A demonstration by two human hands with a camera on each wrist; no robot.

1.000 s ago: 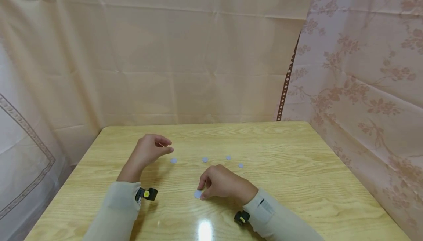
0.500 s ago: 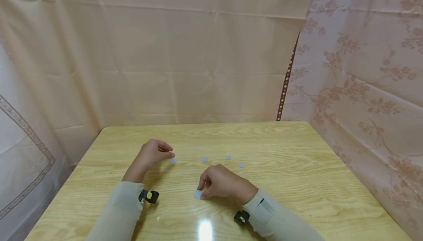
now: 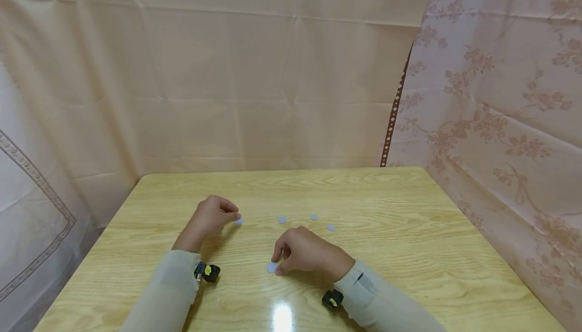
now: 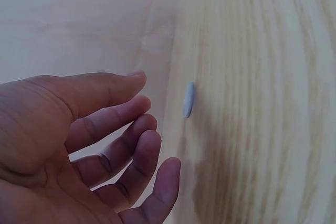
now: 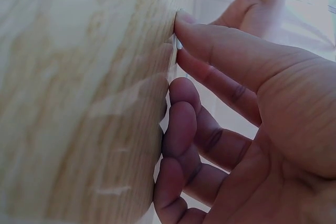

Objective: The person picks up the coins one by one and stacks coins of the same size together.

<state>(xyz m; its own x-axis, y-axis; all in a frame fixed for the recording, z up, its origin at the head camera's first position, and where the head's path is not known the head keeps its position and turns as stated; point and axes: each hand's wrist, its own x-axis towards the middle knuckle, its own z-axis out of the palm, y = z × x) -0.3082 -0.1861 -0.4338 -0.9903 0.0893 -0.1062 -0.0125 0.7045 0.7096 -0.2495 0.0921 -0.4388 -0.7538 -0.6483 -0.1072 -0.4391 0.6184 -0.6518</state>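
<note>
My right hand (image 3: 302, 251) rests low over the wooden table and pinches a flat, pale bluish-white disc (image 3: 272, 267) between thumb and index finger. In the right wrist view, the thumb (image 5: 226, 45) and index finger bracket the disc's thin edge, and the other fingers curl down at the tabletop. Further left, my left hand (image 3: 213, 217) is just above a similar disc (image 3: 238, 222), which it partly covers in the head view. The left wrist view has that disc (image 4: 189, 99) lying apart from the fingertips. The left hand's fingers are loosely bent and hold nothing.
Other small pale discs lie to the right: one in the middle (image 3: 282, 219), one farther right (image 3: 314, 217) and one nearer (image 3: 331, 228). A beige curtain (image 3: 273, 84) hangs behind the table (image 3: 409, 251); a floral curtain (image 3: 509, 120) borders its right side.
My left hand has come down and slightly right, toward the leftmost disc. The right hand and its disc have stayed in place.
</note>
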